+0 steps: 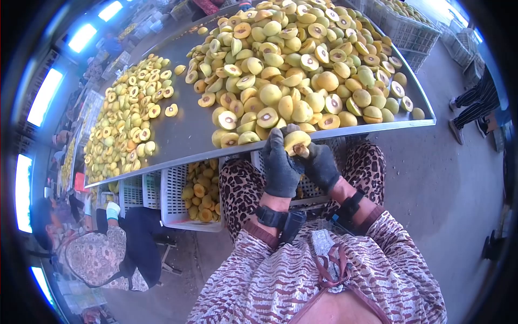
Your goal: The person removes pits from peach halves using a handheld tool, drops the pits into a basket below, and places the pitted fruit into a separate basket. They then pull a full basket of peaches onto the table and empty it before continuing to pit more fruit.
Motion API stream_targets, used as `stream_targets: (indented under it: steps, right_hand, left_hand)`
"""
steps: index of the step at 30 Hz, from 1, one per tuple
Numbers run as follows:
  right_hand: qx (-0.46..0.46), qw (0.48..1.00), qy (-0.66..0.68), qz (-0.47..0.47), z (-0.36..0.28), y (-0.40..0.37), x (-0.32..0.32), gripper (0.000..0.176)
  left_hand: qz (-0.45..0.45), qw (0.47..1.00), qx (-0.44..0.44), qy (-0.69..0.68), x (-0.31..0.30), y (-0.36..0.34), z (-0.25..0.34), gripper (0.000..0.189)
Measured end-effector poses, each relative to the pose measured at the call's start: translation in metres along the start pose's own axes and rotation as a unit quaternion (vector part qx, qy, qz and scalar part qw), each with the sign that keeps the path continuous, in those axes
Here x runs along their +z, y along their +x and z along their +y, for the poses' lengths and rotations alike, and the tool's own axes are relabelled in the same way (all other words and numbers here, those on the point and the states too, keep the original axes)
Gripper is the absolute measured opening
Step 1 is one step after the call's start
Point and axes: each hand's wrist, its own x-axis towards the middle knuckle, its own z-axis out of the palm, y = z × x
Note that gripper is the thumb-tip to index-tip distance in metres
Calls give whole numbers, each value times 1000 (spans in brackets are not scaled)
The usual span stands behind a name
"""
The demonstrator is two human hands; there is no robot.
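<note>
My left hand, in a dark grey glove, is closed around a yellow peach half just in front of the table's near edge. My right hand, gloved alike, is curled close against the same fruit; whatever lies between its fingers is hidden. A brownish, ragged part shows at the fruit's lower side, between the hands. Right behind them rises a big heap of halved peaches, many with brown pits showing, on a metal table.
A second pile of halves lies at the table's left. Beneath the table, a white crate holds pitted halves. A co-worker in white gloves sits at left. Stacked crates stand at back right; another person's legs are at right.
</note>
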Motion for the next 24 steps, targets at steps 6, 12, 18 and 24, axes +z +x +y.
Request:
stream_targets:
  steps: [6, 12, 18, 24]
  right_hand:
    - [-1, 981, 195, 15, -9, -13, 13, 15]
    - [19, 941, 318, -110, -43, -21, -15, 33]
    - [107, 809, 453, -360, -48, -18, -29, 57]
    - [52, 736, 562, -373, -54, -4, 8, 28]
  left_hand:
    - [25, 997, 16, 71, 22, -7, 26, 46]
    - [3, 943, 170, 286, 37, -22, 56, 42]
    - [-73, 995, 1, 67, 25, -37, 74, 43]
    - [-178, 941, 226, 180, -1, -35, 102, 42]
